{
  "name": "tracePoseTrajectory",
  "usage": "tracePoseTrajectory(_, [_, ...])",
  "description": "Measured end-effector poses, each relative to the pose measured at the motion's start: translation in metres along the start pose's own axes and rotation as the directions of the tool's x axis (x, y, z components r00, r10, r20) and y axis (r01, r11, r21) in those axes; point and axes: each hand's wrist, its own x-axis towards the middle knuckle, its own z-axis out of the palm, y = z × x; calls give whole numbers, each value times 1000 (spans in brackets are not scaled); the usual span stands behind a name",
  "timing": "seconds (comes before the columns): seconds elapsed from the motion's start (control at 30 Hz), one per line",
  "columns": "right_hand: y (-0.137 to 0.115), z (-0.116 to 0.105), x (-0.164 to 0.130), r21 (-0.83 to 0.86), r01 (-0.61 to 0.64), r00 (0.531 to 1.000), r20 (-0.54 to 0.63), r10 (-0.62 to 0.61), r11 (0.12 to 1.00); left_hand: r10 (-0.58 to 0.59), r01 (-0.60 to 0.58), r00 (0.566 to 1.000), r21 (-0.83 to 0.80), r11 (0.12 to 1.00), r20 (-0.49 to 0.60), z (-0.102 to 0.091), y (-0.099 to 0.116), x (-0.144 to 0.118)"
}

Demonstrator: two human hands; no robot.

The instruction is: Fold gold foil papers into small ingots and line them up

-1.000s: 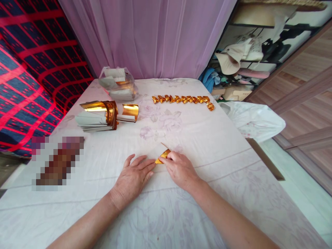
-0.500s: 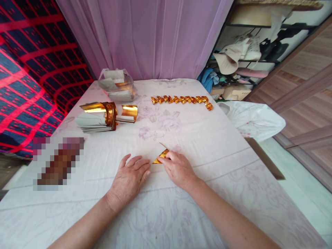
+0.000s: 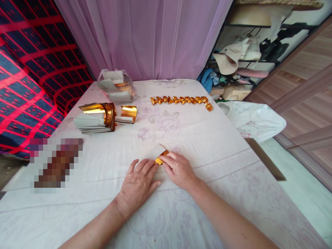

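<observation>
A sheet of gold foil paper (image 3: 156,150) lies on the tablecloth before me, mostly white side up, with a gold folded part at its near right edge. My left hand (image 3: 138,181) is open and flat, its fingertips pressing the near edge of the sheet and its thumb held apart. My right hand (image 3: 178,169) has fingers and thumb closed on the gold fold. Farther back, a row of several small folded gold foil pieces (image 3: 192,100) sits at right of centre.
A stack of foil papers (image 3: 89,122) stands at the left, with a clear plastic bag (image 3: 118,86) of more papers behind it. A pixelated patch (image 3: 57,166) covers something on the left. Beyond the table's right edge are a white plastic bag (image 3: 259,119) and a shelf (image 3: 264,64).
My left hand has slid right along the sheet, close to my right fingers, its thumb farther out. The gold part visible between the hands has changed shape. My right hand has barely moved.
</observation>
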Motion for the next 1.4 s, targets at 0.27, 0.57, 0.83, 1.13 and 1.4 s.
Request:
tracePoseTrajectory(0.27, [17, -11, 0, 13, 53, 998, -46, -53, 998, 2, -1, 1000, 33, 999, -18, -5, -8, 2])
tracePoseTrajectory(0.57, [11, -13, 1, 30, 99, 995, 14, -99, 995, -18, 18, 1000, 16, 1000, -11, -7, -12, 5])
tracePoseTrajectory(0.83, [7, -9, 0, 90, 166, 985, 29, -169, 982, 16, -15, 1000, 60, 998, -14, -15, -16, 20])
tracePoseTrajectory(1.13, [7, -6, -2, 112, 157, 987, 4, -158, 981, 81, -76, 996, 127, 989, -30, -7, -23, 26])
tracePoseTrajectory(1.4, [7, -5, 3, 36, 144, 989, 17, -144, 989, 69, -68, 998, 109, 992, -7, -14, -19, 30])
